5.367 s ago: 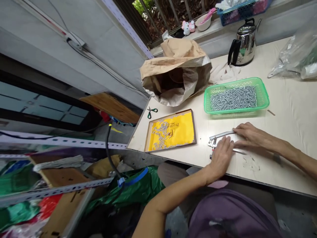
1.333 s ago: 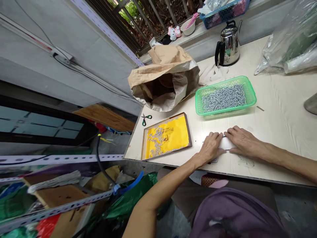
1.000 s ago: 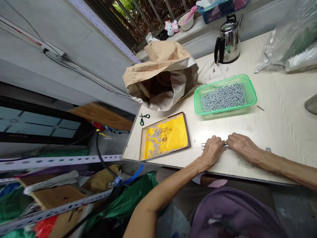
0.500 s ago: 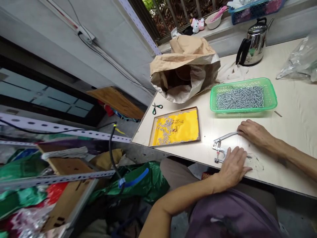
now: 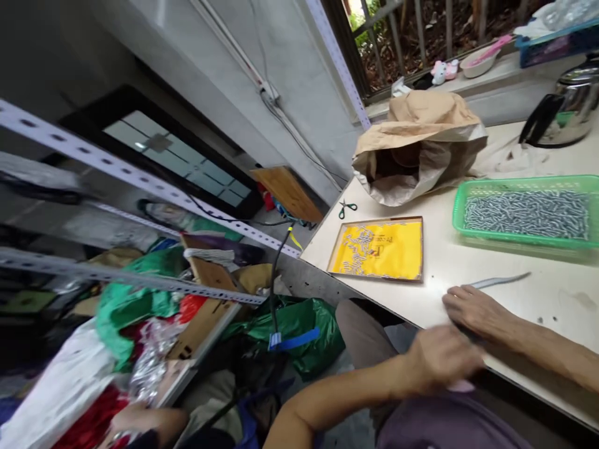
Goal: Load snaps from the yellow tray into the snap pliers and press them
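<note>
My right hand [image 5: 477,312] is at the table's front edge, its fingers curled over a silver pliers-like tool. One long handle [image 5: 500,280] of that tool sticks out to the right beyond the fingers; its head is hidden under the hand. Over my lap, just off the table edge, my left hand [image 5: 444,355] is smeared by motion, so its fingers cannot be made out. Left of my hands lies a shallow box [image 5: 407,249] with a yellow lining and loose small metal pins. Behind the right hand stands a green plastic basket [image 5: 515,238] full of similar pins [image 5: 528,215].
Scissors [image 5: 347,209] lie at the table's left corner. A crumpled paper bag [image 5: 421,118] and a steel kettle [image 5: 578,103] stand at the back. Left are a perforated metal rack [image 5: 140,165], bags, and another person's arm [image 5: 150,421] at the bottom.
My view has swung left. My left hand has come off the tool and back over my lap. The tool has turned, its handle now pointing right, with my right hand over its head.
</note>
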{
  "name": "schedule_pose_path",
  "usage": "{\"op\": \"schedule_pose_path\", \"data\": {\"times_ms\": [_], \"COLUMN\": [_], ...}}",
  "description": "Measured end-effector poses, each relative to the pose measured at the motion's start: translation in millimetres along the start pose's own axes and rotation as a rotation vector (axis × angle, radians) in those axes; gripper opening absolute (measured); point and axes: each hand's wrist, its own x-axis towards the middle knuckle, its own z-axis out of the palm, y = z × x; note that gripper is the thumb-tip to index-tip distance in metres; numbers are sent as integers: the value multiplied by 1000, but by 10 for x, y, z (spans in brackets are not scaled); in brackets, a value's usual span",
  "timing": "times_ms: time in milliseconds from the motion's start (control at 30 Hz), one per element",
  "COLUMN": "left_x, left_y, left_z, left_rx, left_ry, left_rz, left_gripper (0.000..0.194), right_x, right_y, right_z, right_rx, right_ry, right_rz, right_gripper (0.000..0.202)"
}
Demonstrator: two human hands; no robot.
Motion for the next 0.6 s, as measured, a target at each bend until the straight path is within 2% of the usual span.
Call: {"op": "schedule_pose_path", "data": {"times_ms": [33, 100, 167, 233, 300, 333, 400, 433, 500, 600], "left_x": [-30, -62, -76, -90, -108, -116, -124, -121, -103, -51], "left_y": [-203, -673, -1137, -1500, -1724, -1790, -1862, -1882, -1910, -1931], "left_z": [-161, -469, -696, -808, -831, -825, -809, -808, -829, -904], "left_rx": [93, 302, 435, 472, 445, 418, 366, 347, 326, 291], "left_ry": [40, 45, 34, -55, -160, -200, -245, -251, -242, -221], "left_rz": [-144, -510, -808, -997, -1085, -1104, -1114, -1114, -1118, -1129], "left_gripper": [22, 21, 17, 14, 13, 13, 13, 13, 14, 16], "right_x": [12, 59, 115, 134, 63, -13, -232, -358, -595, -810], "right_y": [3, -5, 8, 96, 272, 382, 599, 685, 765, 587], "right_z": [24, -44, -266, -591, -921, -1052, -1198, -1205, -1102, -815], "right_rx": [26, 112, 194, 184, 57, -33, -203, -238, -200, 1], "right_ry": [44, 123, 236, 403, 524, 520, 427, 383, 333, 293], "right_rz": [4, 34, 70, 137, 275, 384, 639, 714, 744, 666], "right_gripper": [21, 23, 25, 19, 11, 15, 33, 40, 42, 28]}}
